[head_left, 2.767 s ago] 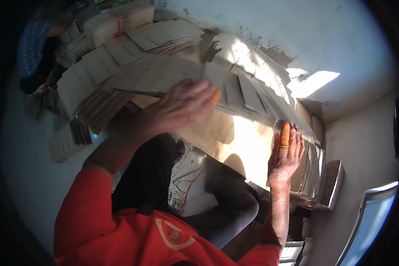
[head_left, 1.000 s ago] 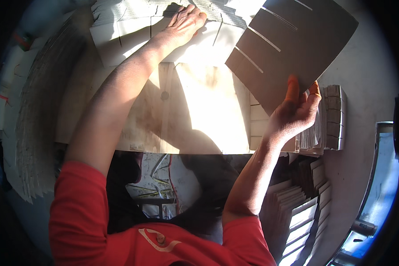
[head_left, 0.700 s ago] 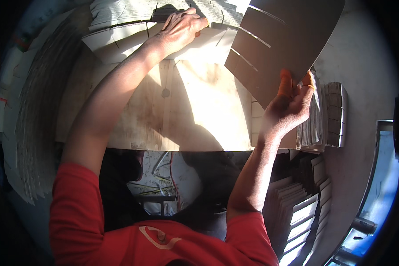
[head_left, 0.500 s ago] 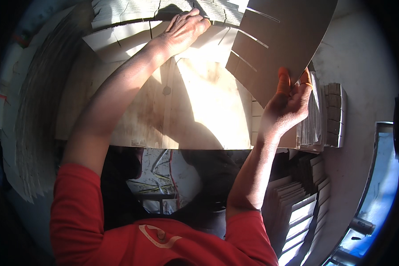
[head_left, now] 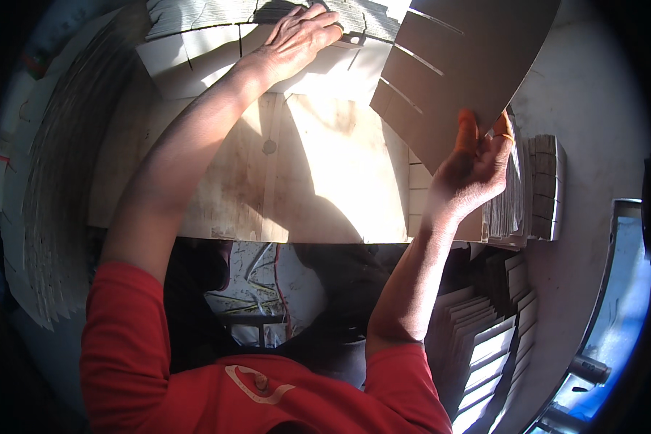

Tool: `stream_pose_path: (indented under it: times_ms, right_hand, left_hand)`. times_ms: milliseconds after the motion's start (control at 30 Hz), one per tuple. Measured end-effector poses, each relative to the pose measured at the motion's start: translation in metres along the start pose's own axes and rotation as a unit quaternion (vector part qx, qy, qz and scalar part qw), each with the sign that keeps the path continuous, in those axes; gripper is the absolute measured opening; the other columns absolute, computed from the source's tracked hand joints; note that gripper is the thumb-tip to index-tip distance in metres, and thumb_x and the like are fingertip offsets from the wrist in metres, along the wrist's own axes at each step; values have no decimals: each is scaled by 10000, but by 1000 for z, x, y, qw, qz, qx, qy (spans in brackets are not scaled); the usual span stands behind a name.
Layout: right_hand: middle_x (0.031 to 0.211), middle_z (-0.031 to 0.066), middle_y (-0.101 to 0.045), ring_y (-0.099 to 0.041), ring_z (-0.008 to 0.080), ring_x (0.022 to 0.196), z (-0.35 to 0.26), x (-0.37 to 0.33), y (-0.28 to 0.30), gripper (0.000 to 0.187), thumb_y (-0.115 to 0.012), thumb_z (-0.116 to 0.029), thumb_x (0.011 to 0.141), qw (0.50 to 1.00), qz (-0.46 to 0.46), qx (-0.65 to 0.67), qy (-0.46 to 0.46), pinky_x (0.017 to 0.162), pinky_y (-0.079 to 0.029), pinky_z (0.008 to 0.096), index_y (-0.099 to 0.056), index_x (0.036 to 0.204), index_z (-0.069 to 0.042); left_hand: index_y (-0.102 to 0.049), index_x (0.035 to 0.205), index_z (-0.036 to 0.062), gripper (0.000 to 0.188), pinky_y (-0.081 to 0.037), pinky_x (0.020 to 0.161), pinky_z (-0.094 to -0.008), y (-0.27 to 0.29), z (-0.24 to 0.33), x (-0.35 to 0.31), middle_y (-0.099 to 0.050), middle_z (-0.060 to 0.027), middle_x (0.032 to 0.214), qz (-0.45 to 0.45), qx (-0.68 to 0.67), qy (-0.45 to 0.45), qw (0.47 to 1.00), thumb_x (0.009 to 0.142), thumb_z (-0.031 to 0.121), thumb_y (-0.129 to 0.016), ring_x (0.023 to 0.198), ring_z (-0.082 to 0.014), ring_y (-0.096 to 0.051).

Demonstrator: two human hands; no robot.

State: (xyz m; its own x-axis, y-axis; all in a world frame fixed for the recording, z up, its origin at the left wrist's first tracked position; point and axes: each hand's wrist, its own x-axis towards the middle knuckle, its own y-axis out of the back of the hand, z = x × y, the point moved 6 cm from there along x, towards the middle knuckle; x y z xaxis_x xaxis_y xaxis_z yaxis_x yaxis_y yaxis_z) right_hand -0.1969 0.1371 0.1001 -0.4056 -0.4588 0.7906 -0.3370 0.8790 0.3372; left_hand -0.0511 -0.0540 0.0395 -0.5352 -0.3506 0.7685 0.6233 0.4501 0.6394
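Above the worktop (head_left: 228, 199), the right hand (head_left: 474, 168) pinched a slotted sheet (head_left: 474, 65), likely for clearance; the left hand (head_left: 301, 40) grip was unclear.

- The flat grey-brown cardboard sheet with narrow slots (head_left: 477, 65) runs past the top edge, its far end cut off.
- The right hand (head_left: 474, 166) is partly hidden: some fingers pass behind that sheet.
- The left hand (head_left: 300, 43) has its fingertips turned away, so its grip cannot be told; with its forearm it covers part of the white slotted cardboard panel (head_left: 213, 58).
- The far stack of pale, rough-edged cardboard (head_left: 195, 20) is cropped at the top.
- At the left, the tall shaded stack of cardboard (head_left: 65, 166) blurs, its single sheets indistinct.
- Near, the black-trousered legs (head_left: 195, 311) vanish in shadow.
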Motion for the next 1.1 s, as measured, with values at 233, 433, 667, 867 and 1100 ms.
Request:
stream_pose_path:
  times_ms: [233, 433, 667, 867, 1100]
  right_hand:
    - [1158, 115, -637, -659, 178, 939, 5, -2, -10, 318, -565, -21, 917, 991, -13, 129, -30, 816, -537, 289, -543, 1233, -28]
    - [1026, 141, -688, -697, 225, 868, -12, 2, -3, 309, -588, -53, 904, 996, -65, -68, -14, 736, -553, 309, -562, 1212, -51]
    - [900, 80, -702, -637, 95, 792, -13, -1, 1, 241, -631, -51, 883, 998, -23, -51, -2, 746, -499, 243, -616, 1124, -40]
    - [1009, 127, -692, -692, 207, 862, -21, -5, -3, 268, -586, -48, 907, 994, -80, -69, -31, 760, -538, 292, -574, 1174, -60]
    - [939, 142, -692, -697, 232, 826, -15, -15, -15, 269, -563, -51, 920, 990, -94, -107, 14, 707, -542, 300, -546, 1189, -67]
  left_hand:
    - [-650, 904, 42, 216, -486, 666, -355, -10, 16, -21, -558, -72, 743, -109, -87, -113, 984, 693, 15, -612, 785, -229, -577]
    - [-662, 940, 43, 267, -500, 638, -363, -18, 28, -40, -589, -102, 774, -83, -101, -115, 985, 682, -13, -617, 798, -257, -592]
    - [-645, 916, 53, 231, -501, 659, -383, -24, 37, -45, -612, -111, 781, -163, -111, -71, 978, 705, -29, -601, 806, -287, -605]
    - [-629, 892, 43, 186, -499, 677, -378, -12, 50, -43, -614, -115, 805, -176, -118, -72, 975, 725, -25, -585, 805, -286, -610]
    - [-556, 799, 55, 135, -487, 676, -344, 43, 94, -30, -520, -60, 741, -100, -240, -76, 963, 686, 54, -629, 797, -222, -552]
